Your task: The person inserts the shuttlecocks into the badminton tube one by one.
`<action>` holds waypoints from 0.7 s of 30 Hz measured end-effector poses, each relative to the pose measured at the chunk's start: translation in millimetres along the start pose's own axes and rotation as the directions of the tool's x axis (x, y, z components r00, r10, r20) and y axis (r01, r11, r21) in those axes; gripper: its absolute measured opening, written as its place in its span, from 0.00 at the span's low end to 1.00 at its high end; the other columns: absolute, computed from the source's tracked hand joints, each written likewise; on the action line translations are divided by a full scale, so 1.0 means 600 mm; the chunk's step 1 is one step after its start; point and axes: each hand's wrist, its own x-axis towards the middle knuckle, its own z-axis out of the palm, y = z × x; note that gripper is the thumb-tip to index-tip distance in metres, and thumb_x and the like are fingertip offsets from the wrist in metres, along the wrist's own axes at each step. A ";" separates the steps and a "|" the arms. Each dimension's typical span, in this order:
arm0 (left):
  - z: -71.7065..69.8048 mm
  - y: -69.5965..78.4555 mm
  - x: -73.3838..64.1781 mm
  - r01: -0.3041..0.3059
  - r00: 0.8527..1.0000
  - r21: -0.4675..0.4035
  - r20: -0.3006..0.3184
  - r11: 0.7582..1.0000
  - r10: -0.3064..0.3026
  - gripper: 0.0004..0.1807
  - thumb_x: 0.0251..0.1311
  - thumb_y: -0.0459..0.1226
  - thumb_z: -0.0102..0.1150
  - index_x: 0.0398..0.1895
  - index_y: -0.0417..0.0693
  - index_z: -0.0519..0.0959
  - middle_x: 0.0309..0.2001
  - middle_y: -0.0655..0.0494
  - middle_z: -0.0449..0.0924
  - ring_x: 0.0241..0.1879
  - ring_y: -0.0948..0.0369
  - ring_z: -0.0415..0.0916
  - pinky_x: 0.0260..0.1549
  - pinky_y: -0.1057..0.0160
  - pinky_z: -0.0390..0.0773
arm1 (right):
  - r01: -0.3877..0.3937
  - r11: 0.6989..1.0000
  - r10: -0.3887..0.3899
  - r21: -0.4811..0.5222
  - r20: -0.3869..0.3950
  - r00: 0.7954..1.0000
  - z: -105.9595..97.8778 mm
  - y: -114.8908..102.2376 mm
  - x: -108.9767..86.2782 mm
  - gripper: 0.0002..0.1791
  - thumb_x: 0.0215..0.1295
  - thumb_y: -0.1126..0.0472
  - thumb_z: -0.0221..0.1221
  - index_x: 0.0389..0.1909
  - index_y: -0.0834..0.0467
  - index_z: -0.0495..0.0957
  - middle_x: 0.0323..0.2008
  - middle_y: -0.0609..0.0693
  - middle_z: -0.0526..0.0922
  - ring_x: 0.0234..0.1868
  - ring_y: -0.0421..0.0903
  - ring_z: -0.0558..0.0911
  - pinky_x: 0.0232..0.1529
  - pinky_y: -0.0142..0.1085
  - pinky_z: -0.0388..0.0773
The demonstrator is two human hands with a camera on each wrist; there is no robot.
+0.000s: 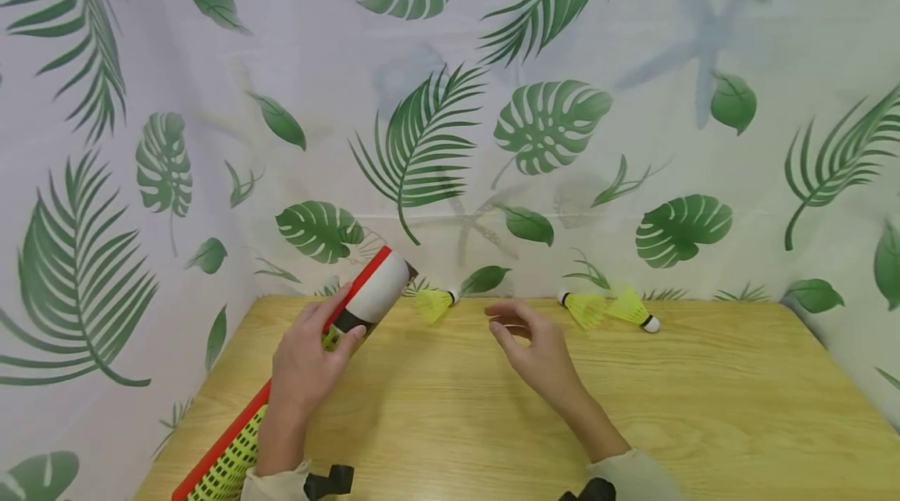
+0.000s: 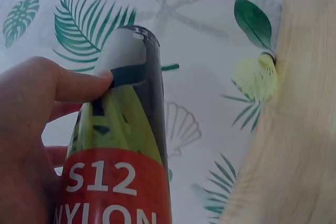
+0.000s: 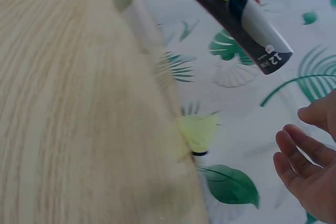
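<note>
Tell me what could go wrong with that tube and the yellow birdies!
The tube might slip, since only the left hand holds it, at a slant. The birdie nearest it lies at the back edge of the table, by the leafy cloth, so a bump could push it off. The other two birdies lie close together, so grabbing one might knock the other.

L hand (image 1: 305, 364) curled in grip; R hand (image 1: 537, 351) loosely bent, pointing twd L
</note>
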 end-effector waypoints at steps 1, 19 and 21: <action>0.000 -0.004 0.000 0.017 1.000 0.016 0.001 1.000 -0.017 0.35 0.64 0.45 0.69 0.74 0.59 0.71 0.58 0.42 0.78 0.45 0.45 0.80 0.39 0.42 0.80 | 0.005 0.999 -0.004 -0.032 0.017 1.000 0.011 0.005 0.004 0.11 0.69 0.70 0.63 0.51 0.60 0.84 0.49 0.53 0.86 0.49 0.52 0.86 0.50 0.45 0.83; 0.002 -0.039 -0.001 0.174 0.983 0.092 0.040 0.980 -0.178 0.35 0.64 0.47 0.68 0.75 0.60 0.71 0.57 0.41 0.78 0.46 0.44 0.78 0.44 0.40 0.78 | 0.332 0.795 -0.130 -0.507 0.393 0.910 0.126 0.079 0.111 0.18 0.65 0.76 0.60 0.49 0.56 0.86 0.63 0.59 0.78 0.63 0.57 0.78 0.60 0.49 0.77; 0.002 -0.041 0.000 0.171 0.984 0.092 0.036 0.981 -0.175 0.35 0.64 0.47 0.69 0.74 0.60 0.71 0.57 0.41 0.78 0.46 0.44 0.78 0.43 0.40 0.78 | 0.378 0.759 -0.135 -0.530 0.439 0.888 0.133 0.082 0.122 0.20 0.65 0.79 0.57 0.48 0.55 0.87 0.65 0.59 0.77 0.64 0.57 0.77 0.61 0.48 0.76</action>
